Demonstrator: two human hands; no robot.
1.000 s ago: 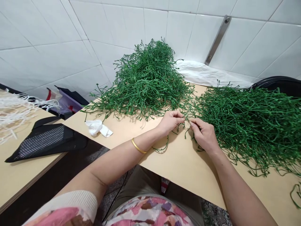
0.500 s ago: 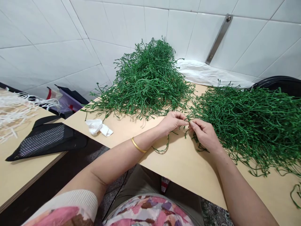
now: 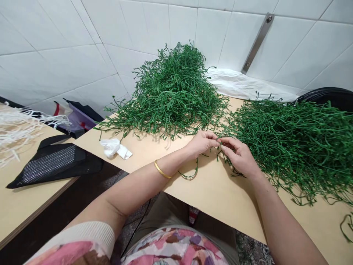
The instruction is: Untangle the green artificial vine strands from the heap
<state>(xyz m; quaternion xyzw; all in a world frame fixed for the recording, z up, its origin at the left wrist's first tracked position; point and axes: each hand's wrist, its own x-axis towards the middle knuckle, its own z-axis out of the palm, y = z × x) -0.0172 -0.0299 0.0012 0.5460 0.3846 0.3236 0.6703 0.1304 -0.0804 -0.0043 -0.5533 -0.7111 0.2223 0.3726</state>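
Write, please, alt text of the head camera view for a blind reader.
Left hand and right hand pinch thin green strands together above a wooden table. Behind is a tall green heap; a wider green heap lies to the right, crumpled white tissue to the left.

Tiled walls (image 3: 138,25) and heaped green strands (image 3: 176,92) suggest a workroom.

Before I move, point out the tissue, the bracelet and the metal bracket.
Tissue (image 3: 110,148): head view, its crumpled left part.
Bracelet (image 3: 161,170): head view, middle of its band.
Bracket (image 3: 257,45): head view, middle of its bar.
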